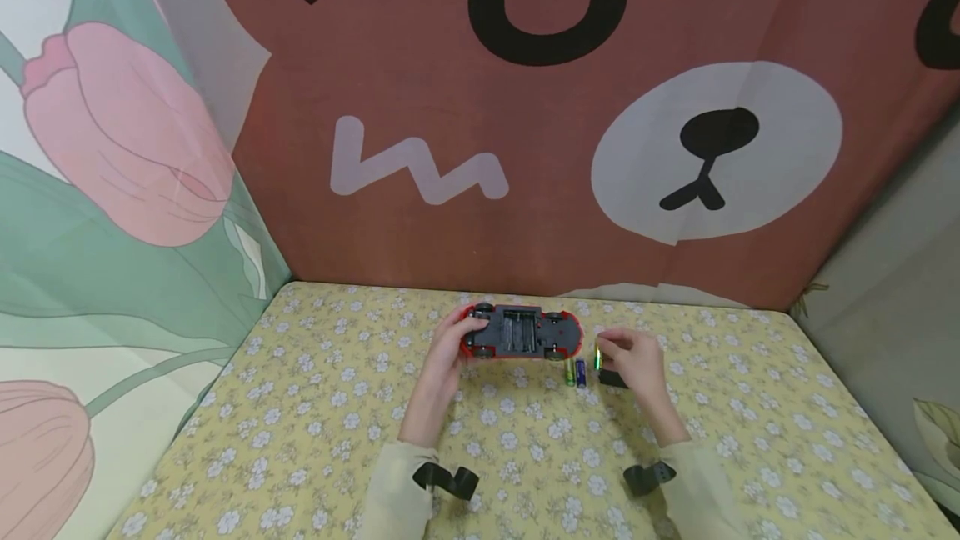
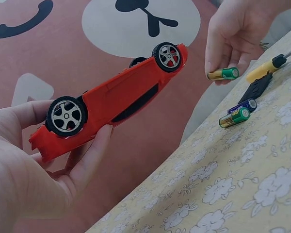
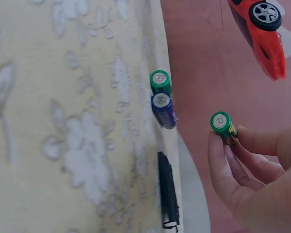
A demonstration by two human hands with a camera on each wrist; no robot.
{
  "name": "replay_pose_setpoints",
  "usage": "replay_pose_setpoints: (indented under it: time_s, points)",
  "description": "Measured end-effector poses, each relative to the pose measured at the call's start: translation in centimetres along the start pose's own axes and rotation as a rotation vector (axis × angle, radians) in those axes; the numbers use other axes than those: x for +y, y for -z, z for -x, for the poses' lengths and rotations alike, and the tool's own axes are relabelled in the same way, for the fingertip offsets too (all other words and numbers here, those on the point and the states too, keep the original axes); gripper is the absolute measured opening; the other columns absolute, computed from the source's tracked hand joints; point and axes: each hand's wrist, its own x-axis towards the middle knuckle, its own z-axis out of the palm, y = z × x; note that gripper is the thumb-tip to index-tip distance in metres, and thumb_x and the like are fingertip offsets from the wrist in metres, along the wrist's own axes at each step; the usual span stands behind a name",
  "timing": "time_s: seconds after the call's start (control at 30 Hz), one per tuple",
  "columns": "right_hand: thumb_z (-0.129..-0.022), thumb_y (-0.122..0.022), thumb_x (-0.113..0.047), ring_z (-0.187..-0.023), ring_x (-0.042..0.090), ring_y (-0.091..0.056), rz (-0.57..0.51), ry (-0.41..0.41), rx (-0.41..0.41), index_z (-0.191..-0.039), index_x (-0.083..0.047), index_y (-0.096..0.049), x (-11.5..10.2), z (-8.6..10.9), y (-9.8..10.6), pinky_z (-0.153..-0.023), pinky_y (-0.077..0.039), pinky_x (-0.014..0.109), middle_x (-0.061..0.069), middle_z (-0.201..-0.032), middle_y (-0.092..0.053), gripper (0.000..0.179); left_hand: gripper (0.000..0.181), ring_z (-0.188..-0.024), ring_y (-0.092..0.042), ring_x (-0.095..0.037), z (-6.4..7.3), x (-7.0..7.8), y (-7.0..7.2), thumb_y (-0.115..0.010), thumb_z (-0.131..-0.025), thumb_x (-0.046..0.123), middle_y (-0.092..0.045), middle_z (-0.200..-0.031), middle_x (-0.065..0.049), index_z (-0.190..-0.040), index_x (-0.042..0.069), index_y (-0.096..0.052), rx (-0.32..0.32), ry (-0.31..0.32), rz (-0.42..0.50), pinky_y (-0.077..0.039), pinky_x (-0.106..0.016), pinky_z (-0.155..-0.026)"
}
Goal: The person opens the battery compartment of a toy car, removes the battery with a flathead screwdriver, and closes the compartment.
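My left hand (image 1: 447, 350) grips a red toy car (image 2: 121, 97) by one end, its wheels turned up. In the head view the car's black underside faces me, with an uncovered battery compartment (image 1: 520, 332) in the middle and no battery visible inside. Between thumb and fingers, my right hand (image 1: 636, 361) pinches a green-and-gold battery (image 3: 223, 127), held above the table just right of the car. Two more batteries lie side by side below it: a green-and-gold one (image 2: 234, 117) and a dark blue one (image 1: 581, 373). Beside them is a small black cover (image 3: 168, 189).
A screwdriver with a yellow handle (image 2: 263, 71) lies past the black cover, in the left wrist view. Yellow flowered cloth (image 1: 337, 440) covers the table. A brown curtain with a bear's face (image 1: 420, 240) hangs right behind the table's far edge.
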Motion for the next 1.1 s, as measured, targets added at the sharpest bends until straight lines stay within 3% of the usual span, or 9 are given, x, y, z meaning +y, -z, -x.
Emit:
replay_pose_setpoints:
  time_s: [0.5, 0.9, 1.1]
  points:
    - [-0.1, -0.065, -0.003, -0.089, 0.032, -0.072, 0.08, -0.029, -0.072, -0.117, 0.013, -0.07, 1.3, -0.2, -0.6, -0.073, -0.064, 0.038, 0.024, -0.105, -0.071, 0.023, 0.055, -0.101, -0.068, -0.023, 0.0, 0.1, 0.0, -0.066, -0.093, 0.01, -0.062, -0.133, -0.019, -0.147, 0.002, -0.054, 0.005, 0.01, 0.018, -0.064, -0.043, -0.075]
    - [-0.097, -0.067, 0.0, -0.076, 0.028, -0.074, 0.131, -0.032, -0.107, -0.11, 0.013, -0.071, 1.4, -0.8, -0.8, -0.067, -0.064, 0.038, 0.022, -0.097, -0.073, 0.018, 0.053, -0.101, -0.067, -0.024, 0.0, 0.0, 0.0, -0.066, -0.093, 0.011, -0.062, -0.132, -0.02, -0.145, 0.003, -0.056, 0.003, 0.001, 0.007, -0.063, -0.045, -0.076]
    - [-0.097, -0.068, 0.001, -0.076, 0.028, -0.073, 0.15, -0.026, -0.129, -0.107, 0.012, -0.071, 1.5, -1.0, -0.8, -0.066, -0.063, 0.038, 0.023, -0.096, -0.072, 0.015, 0.053, -0.103, -0.067, -0.025, 0.0, -0.1, 0.0, -0.066, -0.093, 0.011, -0.061, -0.133, -0.02, -0.145, 0.004, -0.057, -0.002, -0.005, 0.011, -0.064, -0.042, -0.073]
